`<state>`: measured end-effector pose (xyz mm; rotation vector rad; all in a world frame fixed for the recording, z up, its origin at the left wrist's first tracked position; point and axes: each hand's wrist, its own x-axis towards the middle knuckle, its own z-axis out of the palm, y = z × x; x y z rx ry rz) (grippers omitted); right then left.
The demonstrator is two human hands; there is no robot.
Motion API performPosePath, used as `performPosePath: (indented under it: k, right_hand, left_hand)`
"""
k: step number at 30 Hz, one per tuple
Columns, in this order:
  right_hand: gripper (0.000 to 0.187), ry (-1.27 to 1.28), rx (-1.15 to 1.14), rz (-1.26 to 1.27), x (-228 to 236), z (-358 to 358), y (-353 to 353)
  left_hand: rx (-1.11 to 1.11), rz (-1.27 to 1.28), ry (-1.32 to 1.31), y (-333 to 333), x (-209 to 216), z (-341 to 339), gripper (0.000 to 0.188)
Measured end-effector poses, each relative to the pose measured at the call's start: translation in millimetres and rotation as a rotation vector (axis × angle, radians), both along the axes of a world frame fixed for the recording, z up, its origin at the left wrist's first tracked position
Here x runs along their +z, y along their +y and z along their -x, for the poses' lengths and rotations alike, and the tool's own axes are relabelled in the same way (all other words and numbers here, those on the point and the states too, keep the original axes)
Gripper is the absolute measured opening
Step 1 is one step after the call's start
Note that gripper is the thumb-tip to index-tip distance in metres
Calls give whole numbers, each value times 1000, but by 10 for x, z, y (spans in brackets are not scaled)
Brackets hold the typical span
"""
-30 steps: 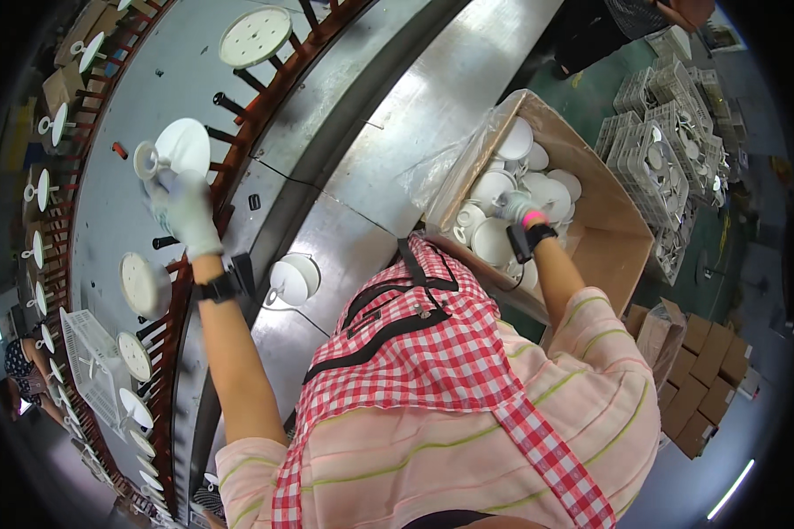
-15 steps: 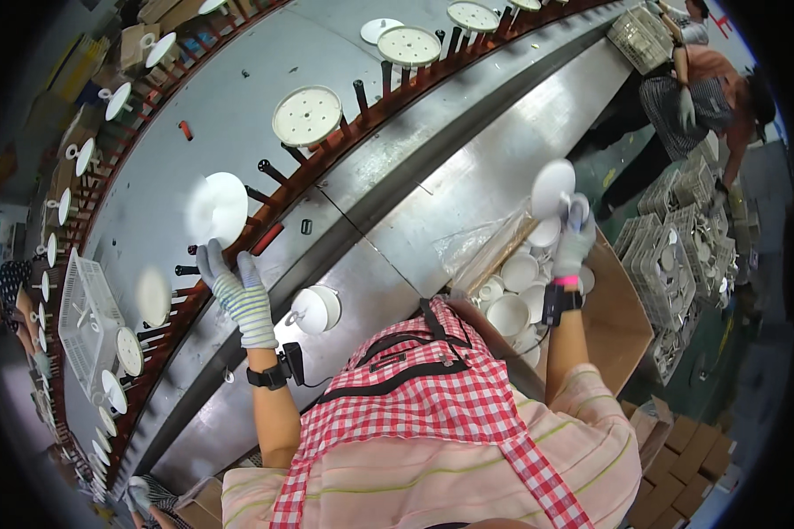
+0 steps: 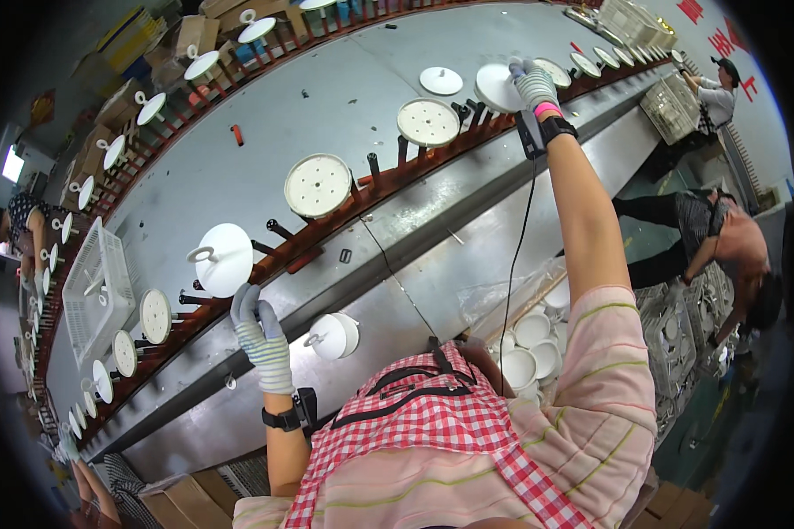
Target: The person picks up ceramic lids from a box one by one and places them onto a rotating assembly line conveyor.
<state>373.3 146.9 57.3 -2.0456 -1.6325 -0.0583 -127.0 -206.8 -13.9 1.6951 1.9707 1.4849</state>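
My right hand [image 3: 535, 86], in a striped grey-white glove, reaches far out to the rail. Its fingers are closed at the edge of a white disc [image 3: 496, 88]; the exact grip is partly hidden. My left hand [image 3: 263, 344], gloved alike, is open with fingers extended, just below a white disc with a ring handle [image 3: 227, 263] sitting on the rail. I cannot tell whether the fingertips touch that disc. Perforated cream discs [image 3: 318, 185] stand on black-tipped pegs [image 3: 373, 167] between my hands. On the metal ledge, a small stack of white discs with a ring [image 3: 333, 336] lies near my left wrist.
The red-brown pegged rail [image 3: 326, 214] curves around a grey table [image 3: 326, 97]. A white plastic basket [image 3: 97, 291] stands at left. A box of white round parts [image 3: 531, 331] sits at my right, beside wire crates [image 3: 666, 326]. A co-worker [image 3: 723, 238] bends there.
My right hand has moved from above the box forward to the rail with the white disc. My left hand has come slightly back and right from the ringed disc. The view has shifted.
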Motion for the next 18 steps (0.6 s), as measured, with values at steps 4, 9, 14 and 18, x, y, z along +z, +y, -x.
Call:
performPosePath:
  k: [4, 9, 14, 18]
  right_hand:
    - [45, 19, 68, 206, 65, 343, -15]
    - [33, -162, 361, 80, -251, 829, -372]
    - [29, -85, 530, -82, -245, 930, -487]
    - [34, 135, 403, 141, -376, 904, -280]
  left_hand:
    - [-24, 29, -46, -76, -2, -51, 23]
    - [-484, 68, -105, 567, 370, -446, 19]
    - [-750, -183, 206, 1623, 683, -1297, 27]
    - [-561, 436, -17, 2592, 766, -1985, 56]
